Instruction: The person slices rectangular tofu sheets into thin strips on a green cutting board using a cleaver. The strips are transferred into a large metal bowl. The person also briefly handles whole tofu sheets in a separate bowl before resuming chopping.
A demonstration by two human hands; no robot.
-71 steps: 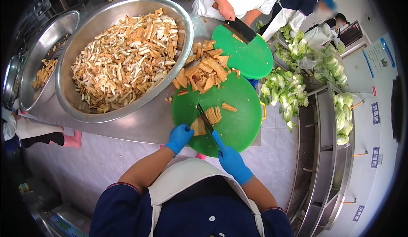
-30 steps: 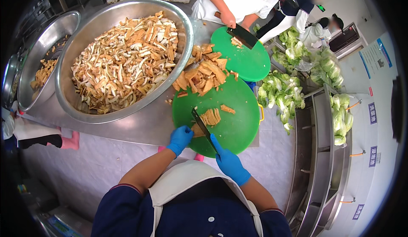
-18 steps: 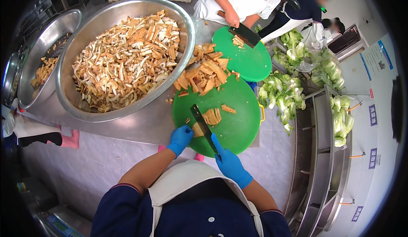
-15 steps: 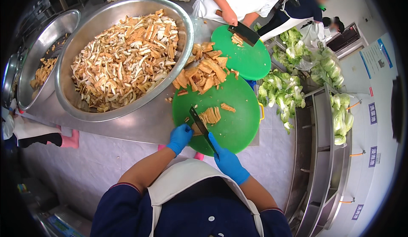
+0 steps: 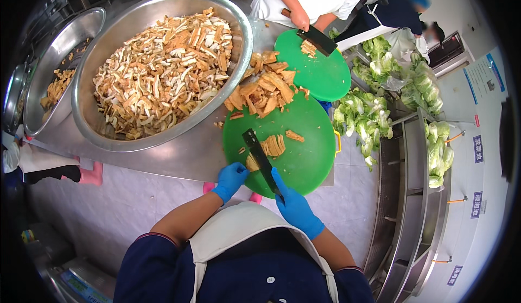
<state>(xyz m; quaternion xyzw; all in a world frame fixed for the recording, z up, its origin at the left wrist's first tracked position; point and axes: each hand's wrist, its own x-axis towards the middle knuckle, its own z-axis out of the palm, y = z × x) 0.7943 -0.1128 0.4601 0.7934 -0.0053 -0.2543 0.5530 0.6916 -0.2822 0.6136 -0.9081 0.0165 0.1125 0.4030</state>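
Note:
My right hand [image 5: 297,209], in a blue glove, grips the handle of a black-bladed cleaver [image 5: 259,156] that slants across the near part of a round green cutting board [image 5: 309,156]. Just left of the blade is a pale piece of what looks like fried tofu [image 5: 252,163]. My left hand [image 5: 232,179], also gloved, has its fingers curled in against that piece; the fingertips are partly hidden. Thin slices [image 5: 273,146] lie grouped right of the blade, with a loose strip [image 5: 294,136] beyond them.
A large steel bowl [image 5: 247,48] of cut strips stands at left. Uncut brown pieces [image 5: 268,91] are heaped behind my board. Opposite, a person's hand [image 5: 299,19] holds another cleaver [image 5: 319,41] over a second green board [image 5: 331,77]. Leafy cabbages [image 5: 361,115] are at right, by steel sinks [image 5: 415,205].
The cleaver blade has tipped, so more of its broad face shows, and its far end has shifted slightly away from me. My left hand stays beside the piece. The whole view has shifted slightly.

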